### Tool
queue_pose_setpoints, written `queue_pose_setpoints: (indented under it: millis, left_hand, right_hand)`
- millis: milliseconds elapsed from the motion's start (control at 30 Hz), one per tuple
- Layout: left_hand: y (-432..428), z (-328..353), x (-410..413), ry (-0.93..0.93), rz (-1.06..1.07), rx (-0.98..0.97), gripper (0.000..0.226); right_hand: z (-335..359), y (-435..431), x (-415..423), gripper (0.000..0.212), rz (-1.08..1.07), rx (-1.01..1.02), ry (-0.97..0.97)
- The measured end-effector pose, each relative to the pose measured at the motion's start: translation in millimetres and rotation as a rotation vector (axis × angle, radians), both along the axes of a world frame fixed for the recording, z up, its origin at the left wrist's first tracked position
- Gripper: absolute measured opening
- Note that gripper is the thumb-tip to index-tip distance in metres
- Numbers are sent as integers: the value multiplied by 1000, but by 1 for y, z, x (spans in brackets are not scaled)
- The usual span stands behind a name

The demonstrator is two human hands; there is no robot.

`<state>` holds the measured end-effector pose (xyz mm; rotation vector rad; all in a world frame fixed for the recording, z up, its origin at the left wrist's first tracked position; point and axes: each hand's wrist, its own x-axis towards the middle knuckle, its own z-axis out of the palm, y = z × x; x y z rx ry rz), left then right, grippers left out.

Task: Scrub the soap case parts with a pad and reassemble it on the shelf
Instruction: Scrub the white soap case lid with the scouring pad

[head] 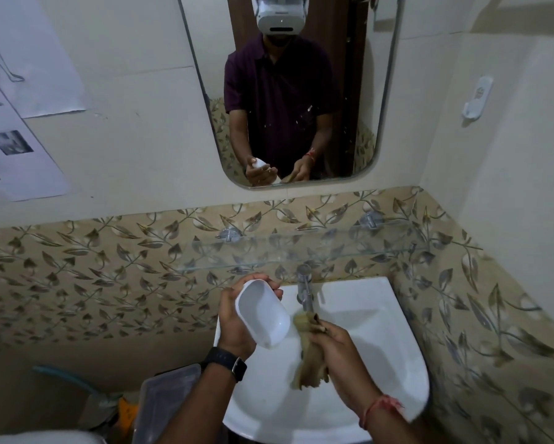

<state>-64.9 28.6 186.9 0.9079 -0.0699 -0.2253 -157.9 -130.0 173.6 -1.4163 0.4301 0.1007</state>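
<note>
At the washbasin: one half of the soap case is up for scrubbing, pad at the ready.

From my remote seat I see the left hand [237,318] wrapped around a white soap case shell [262,314], fingers curled over its far rim and its hollow tilted toward the camera, presumably so the inside is open to the pad. The right hand [336,347] is clenched on a limp tan scrubbing pad [307,347], held just beside the shell's lower edge and under the tap [305,288], over the white basin [381,331], where drips would fall. No water is visibly running. The glass shelf [301,251] above the tap carries nothing I can make out; the case's other parts are not in view.
</note>
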Motion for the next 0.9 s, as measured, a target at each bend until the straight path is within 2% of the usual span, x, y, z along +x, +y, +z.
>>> queue_pose_setpoints:
  millis: [100,167,233,267,333,400,433,500,567,633,767,833,900]
  left_hand:
    - [-3,-2,0,23,7,-9,62]
    - [-1,1,1,-17,8,24,49]
    - [2,5,3,-72,-19,48,39]
    - [3,7,4,-99,-28,73,38]
    - [6,7,6,-161,-28,168,37]
    - [7,3,6,-186,-43,246,47]
    - [6,2,5,-169,-72,257,48]
    - [2,3,3,-135,-130,207,53]
    - [-1,3,5,-216,-89,281,50]
    - [-2,2,7,-325,-71,323,44]
    - [-1,3,6,-341,-162,357,43]
    - [-2,1,3,-323,-172,355,47]
    - [-3,-2,2,-269,-134,339,47]
  right_hand:
    - [0,22,-5,25,35,34,40]
    - [-1,28,-16,23,175,-22,51]
    - [-6,27,-25,30,243,-153,15]
    - [-5,26,-28,33,207,-225,-20]
    - [2,21,-29,29,5,-293,-132]
    - [12,17,-23,21,-120,-225,-272]
    - [16,17,-18,18,-102,-196,-321]
    - [18,22,-7,20,33,-300,-369]
    - [14,35,-3,33,196,-471,-375]
    - [10,43,-5,35,289,-502,-353]
    - [9,37,-8,35,460,-562,-300]
    - [7,31,-3,36,560,-737,-329]
    - [3,30,0,38,548,-938,-369]
